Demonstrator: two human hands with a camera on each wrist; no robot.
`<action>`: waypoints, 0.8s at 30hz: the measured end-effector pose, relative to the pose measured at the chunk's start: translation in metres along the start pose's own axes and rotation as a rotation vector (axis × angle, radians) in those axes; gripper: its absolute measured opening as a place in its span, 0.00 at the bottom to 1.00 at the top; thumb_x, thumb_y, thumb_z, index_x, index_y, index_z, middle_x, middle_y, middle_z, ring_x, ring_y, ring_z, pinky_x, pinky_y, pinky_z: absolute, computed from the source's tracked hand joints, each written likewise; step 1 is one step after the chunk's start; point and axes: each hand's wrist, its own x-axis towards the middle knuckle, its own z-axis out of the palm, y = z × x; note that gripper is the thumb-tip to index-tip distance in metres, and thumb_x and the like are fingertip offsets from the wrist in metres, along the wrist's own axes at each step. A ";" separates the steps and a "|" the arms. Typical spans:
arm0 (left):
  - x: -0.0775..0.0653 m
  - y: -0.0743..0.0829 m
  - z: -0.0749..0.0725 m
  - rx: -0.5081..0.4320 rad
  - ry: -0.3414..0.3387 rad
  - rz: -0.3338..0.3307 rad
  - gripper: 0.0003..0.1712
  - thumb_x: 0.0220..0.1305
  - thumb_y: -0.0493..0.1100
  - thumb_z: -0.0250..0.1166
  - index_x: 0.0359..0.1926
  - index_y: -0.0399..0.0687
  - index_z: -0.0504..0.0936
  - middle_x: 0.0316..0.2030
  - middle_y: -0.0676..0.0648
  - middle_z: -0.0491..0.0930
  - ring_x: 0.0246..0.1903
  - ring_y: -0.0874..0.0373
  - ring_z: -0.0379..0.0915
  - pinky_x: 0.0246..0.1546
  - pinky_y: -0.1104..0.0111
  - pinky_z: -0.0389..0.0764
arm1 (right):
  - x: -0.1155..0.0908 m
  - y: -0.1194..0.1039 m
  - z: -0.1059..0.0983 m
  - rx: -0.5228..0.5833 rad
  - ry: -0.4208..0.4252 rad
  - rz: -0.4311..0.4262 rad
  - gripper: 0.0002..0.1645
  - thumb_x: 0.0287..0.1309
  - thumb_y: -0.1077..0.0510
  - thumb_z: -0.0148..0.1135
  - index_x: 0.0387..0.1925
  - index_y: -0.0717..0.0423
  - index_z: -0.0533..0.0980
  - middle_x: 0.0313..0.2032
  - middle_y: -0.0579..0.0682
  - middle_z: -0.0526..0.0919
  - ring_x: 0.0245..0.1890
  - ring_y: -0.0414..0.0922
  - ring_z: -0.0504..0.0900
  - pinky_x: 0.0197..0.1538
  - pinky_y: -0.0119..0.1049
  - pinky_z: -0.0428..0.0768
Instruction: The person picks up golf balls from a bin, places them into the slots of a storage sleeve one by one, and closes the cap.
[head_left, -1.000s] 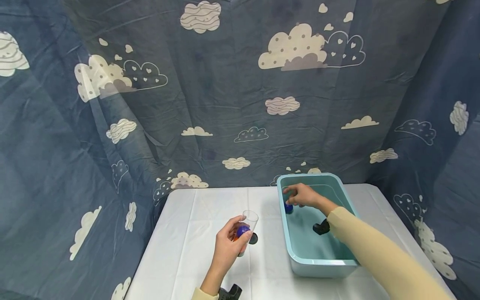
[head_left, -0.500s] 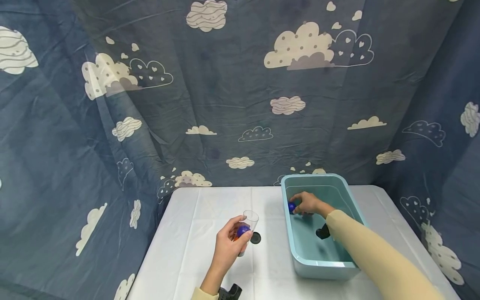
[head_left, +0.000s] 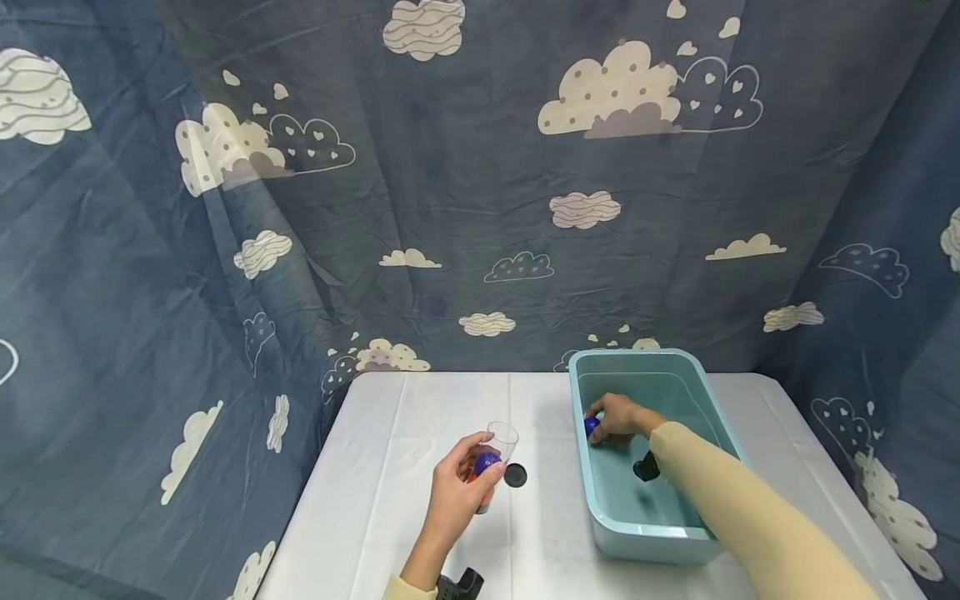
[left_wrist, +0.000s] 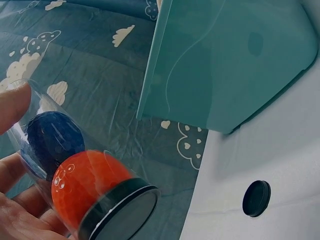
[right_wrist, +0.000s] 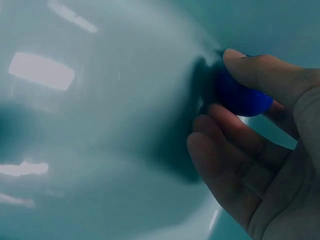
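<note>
My left hand (head_left: 461,483) grips a clear tube (head_left: 504,437), its top rim uncovered and a dark cap (left_wrist: 122,212) on its lower end. Inside the tube, a blue ball (left_wrist: 52,140) sits against an orange ball (left_wrist: 90,182), which is nearest the capped end. On the right, my right hand (head_left: 618,417) reaches down into a teal bin (head_left: 587,467). Its thumb and fingers pinch a second blue ball (right_wrist: 245,95) close to the bin's left wall. Part of that ball is hidden behind the thumb and fingers.
A loose black cap (head_left: 515,475) lies on the white-covered table (head_left: 420,425), between the tube and the bin. Dark blue cloud-print fabric (head_left: 480,167) hangs behind the table and at both sides.
My right hand has lowered onto the blue ball in the bin and now pinches it. The left hand still holds the tube in the same place. The head view has shifted slightly left.
</note>
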 end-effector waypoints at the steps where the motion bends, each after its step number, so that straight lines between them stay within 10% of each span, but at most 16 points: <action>1: 0.000 0.000 0.000 -0.001 0.000 0.003 0.23 0.59 0.35 0.73 0.56 0.45 0.81 0.43 0.39 0.84 0.38 0.51 0.80 0.41 0.64 0.81 | -0.001 0.001 -0.002 -0.008 0.001 -0.005 0.33 0.50 0.60 0.79 0.58 0.58 0.79 0.37 0.54 0.81 0.29 0.50 0.85 0.35 0.47 0.86; 24: -0.001 -0.002 0.007 -0.019 -0.015 0.003 0.23 0.60 0.35 0.73 0.56 0.48 0.81 0.43 0.39 0.84 0.38 0.53 0.80 0.41 0.64 0.81 | -0.032 -0.014 -0.028 -0.221 0.045 -0.226 0.27 0.46 0.58 0.81 0.51 0.54 0.83 0.35 0.48 0.83 0.26 0.43 0.81 0.29 0.38 0.82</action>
